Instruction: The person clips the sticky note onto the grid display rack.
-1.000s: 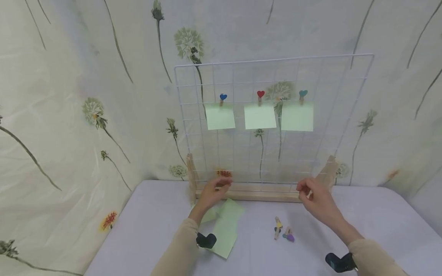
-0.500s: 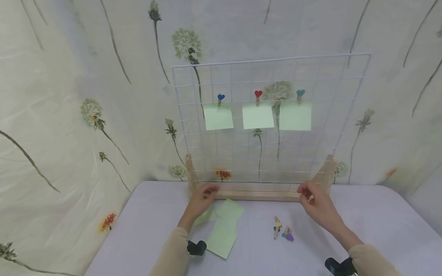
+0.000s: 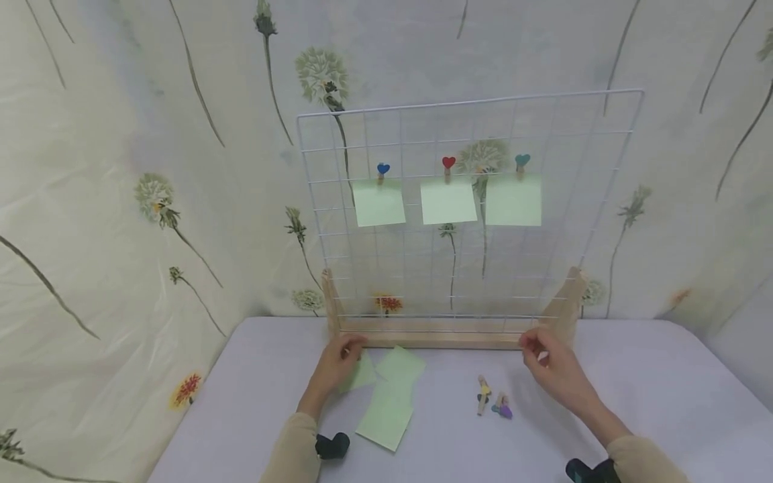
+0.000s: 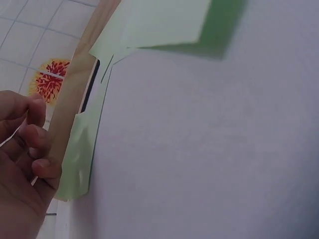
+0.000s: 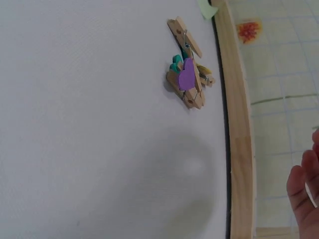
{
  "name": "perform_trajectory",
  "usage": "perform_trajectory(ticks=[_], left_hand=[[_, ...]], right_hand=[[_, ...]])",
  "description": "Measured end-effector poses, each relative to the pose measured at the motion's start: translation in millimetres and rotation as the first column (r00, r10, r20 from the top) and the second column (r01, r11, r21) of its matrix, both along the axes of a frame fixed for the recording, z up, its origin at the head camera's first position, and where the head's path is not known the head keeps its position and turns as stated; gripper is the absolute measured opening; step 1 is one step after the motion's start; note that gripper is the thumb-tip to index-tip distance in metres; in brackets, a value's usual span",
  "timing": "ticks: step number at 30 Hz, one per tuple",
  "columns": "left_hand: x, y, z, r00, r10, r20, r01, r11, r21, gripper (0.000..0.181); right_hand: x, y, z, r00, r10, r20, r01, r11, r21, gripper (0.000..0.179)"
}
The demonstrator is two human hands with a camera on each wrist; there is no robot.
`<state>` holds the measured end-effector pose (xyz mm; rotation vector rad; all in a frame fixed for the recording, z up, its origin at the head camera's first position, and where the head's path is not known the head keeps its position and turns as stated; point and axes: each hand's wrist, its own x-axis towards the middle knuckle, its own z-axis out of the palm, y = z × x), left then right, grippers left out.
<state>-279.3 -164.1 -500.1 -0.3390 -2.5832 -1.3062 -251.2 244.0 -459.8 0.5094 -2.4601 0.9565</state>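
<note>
My left hand hovers by the left end of the wooden base, its fingers loosely curled around nothing. Beside and under it several pale green paper notes lie overlapping on the table; the left wrist view shows one note lifting at its edge. My right hand, also loosely bent and holding nothing, is in front of the base's right end. Between the hands lies a small group of wooden clothespins, one with a purple heart. Three green notes hang on the grid under heart-topped clothespins: blue, red and teal.
A white wire grid stands upright in a wooden base at the table's back. The white-covered table stretches in front. Behind hangs a flower-printed cloth.
My left hand has moved left and down from before the base toward the notes, uncovering more of them. The right hand stays nearly in place; the head view shifts slightly.
</note>
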Motion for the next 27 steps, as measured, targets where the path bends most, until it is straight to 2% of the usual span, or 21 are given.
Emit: perform_trajectory(ticks=[4,8,15,21,27], left_hand=[[6.6,-4.2,-5.6,0.996,0.065,0.054,-0.065,0.998,-0.008,0.023],[10.1,-7.9,-9.8,0.992,0.086,0.088,-0.088,0.996,0.014,0.023],[10.3,-9.2,-16.4,0.994,0.089,0.07,-0.093,0.994,0.055,0.024],[16.7,-7.9,-19.7,0.989,0.132,0.07,-0.139,0.984,0.113,0.025],[17.8,-9.0,-25.2,0.989,0.15,0.002,-0.149,0.979,0.143,0.024]], right_hand=[[5.1,2.4,-7.9,0.999,-0.006,0.032,0.006,1.0,-0.017,0.016],[10.7,5.6,-20.0,0.996,-0.028,0.083,0.03,0.999,-0.02,0.016],[17.8,10.6,-40.7,0.98,-0.085,0.18,0.095,0.994,-0.05,0.014],[23.4,13.0,-51.2,0.966,-0.076,0.246,0.105,0.989,-0.107,0.012],[28.1,14.8,-54.4,0.954,-0.091,0.287,0.135,0.982,-0.136,0.016]])
